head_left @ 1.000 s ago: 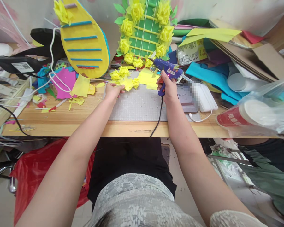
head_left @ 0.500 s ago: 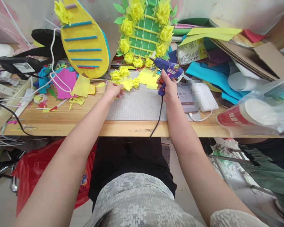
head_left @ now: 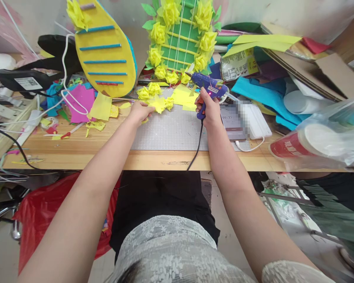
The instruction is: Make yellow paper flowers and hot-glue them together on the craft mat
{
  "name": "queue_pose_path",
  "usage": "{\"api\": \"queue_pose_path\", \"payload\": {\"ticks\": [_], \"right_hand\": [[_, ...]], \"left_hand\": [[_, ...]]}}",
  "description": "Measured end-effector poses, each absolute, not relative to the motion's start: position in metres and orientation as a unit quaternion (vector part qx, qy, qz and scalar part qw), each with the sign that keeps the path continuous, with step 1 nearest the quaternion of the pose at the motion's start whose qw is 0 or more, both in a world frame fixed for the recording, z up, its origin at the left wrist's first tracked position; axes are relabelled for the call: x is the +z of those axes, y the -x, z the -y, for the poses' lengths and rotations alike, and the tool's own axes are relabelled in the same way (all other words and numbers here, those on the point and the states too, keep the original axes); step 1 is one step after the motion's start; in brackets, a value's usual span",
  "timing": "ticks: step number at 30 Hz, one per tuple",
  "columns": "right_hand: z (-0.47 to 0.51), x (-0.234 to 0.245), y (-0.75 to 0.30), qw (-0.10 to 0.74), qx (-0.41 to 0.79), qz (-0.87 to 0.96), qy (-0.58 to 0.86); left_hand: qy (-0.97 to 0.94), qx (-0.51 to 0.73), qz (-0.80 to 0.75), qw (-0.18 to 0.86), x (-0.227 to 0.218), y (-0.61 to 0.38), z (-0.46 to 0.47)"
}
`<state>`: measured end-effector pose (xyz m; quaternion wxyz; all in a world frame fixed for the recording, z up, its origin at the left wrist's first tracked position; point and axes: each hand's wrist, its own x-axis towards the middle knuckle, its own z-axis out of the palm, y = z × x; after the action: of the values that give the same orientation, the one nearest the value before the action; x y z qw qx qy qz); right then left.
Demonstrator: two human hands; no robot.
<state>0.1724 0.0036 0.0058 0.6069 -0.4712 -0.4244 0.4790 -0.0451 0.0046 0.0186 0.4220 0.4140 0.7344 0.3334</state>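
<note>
The small yellow paper flower piece point(head_left: 158, 104) sits at the far edge of the grey gridded cutting mat point(head_left: 172, 131), pinched at its left side by the left hand point(head_left: 139, 112), likely to keep it steady for gluing. Just right of it, the right hand point(head_left: 210, 111) is wrapped around the grip of the blue hot-glue gun point(head_left: 208, 87), whose nozzle points left toward the far flowers and whose black cord point(head_left: 196, 151) drops over the near table edge. Around them the wooden table point(head_left: 76, 151) is littered with paper scraps, a green flower-trimmed board point(head_left: 179, 43) leaning at the far side, a yellow oval board point(head_left: 106, 51) far left, a phone point(head_left: 232, 124) just right.
</note>
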Motion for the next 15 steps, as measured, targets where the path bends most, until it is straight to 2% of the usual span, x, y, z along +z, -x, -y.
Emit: {"api": "queue_pose_path", "payload": {"ticks": [10,15], "right_hand": [[-0.002,0.006,-0.17,0.625,0.49,0.413,0.446],[0.002,0.004,-0.161,0.583,0.477,0.445,0.484]], "left_hand": [[-0.433,0.318,-0.734,0.415,0.016,0.045,-0.006],[-0.445,0.314,-0.732,0.408,0.015,0.043,-0.005]]}}
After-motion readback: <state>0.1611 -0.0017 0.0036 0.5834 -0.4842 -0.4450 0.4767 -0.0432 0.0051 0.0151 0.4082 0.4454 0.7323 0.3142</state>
